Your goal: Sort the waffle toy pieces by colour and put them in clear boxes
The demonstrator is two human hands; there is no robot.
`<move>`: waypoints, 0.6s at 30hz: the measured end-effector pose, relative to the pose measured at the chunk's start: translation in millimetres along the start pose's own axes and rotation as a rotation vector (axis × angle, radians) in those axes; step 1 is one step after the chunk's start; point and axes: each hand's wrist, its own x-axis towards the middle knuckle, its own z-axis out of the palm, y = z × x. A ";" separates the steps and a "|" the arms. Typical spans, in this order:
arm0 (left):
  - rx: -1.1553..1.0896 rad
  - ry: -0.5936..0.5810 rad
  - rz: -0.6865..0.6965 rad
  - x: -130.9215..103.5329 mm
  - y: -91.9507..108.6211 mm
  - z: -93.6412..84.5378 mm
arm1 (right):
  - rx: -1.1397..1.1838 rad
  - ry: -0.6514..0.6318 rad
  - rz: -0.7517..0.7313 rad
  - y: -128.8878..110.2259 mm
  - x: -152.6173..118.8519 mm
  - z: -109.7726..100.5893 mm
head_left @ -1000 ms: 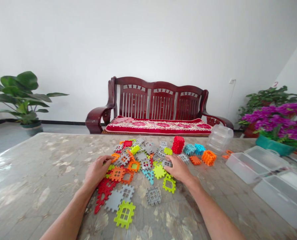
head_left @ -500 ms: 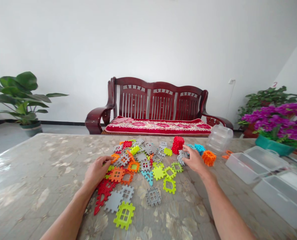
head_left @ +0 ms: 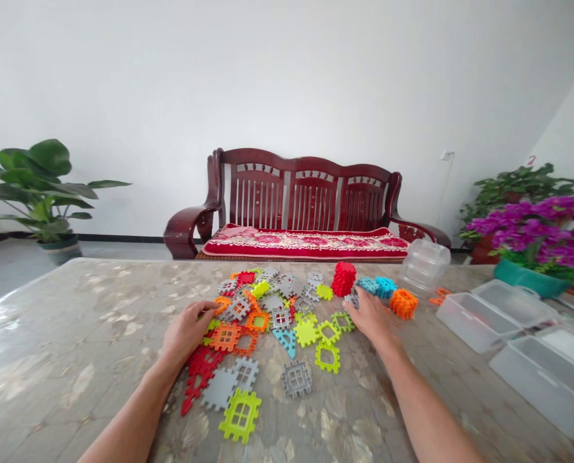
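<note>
My right hand (head_left: 371, 316) has come back a little toward me from the stacks; half a second ago it was up against the blue cluster with a grey tile pinched in its fingers. Now the fingers lie curled and low on the tabletop (head_left: 74, 334), and a small grey tile (head_left: 351, 300) shows just at their far tips, touching or nearly so. Whether I still grip it or have let it go I cannot tell, as the palm hides the underside. A second ago this hand was pressed on the middle of the pile, so I judge the grey piece has been carried right, toward the sorted stacks.

My left hand (head_left: 186, 330) has not shifted: it rests flat and relaxed, holding nothing, fingertips at the left edge of the loose tile pile (head_left: 268, 308), over a red piece (head_left: 199, 368).

Outward — the red stack (head_left: 343, 278), blue stack (head_left: 378, 285) and orange stack (head_left: 403, 303) stand in a row just beyond my right hand, with clear bins (head_left: 480, 318) further right.
</note>
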 end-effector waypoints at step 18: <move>0.009 -0.012 -0.021 -1.5 4.6 -3.6 | 0.027 -0.004 -0.016 3.5 2.2 16.5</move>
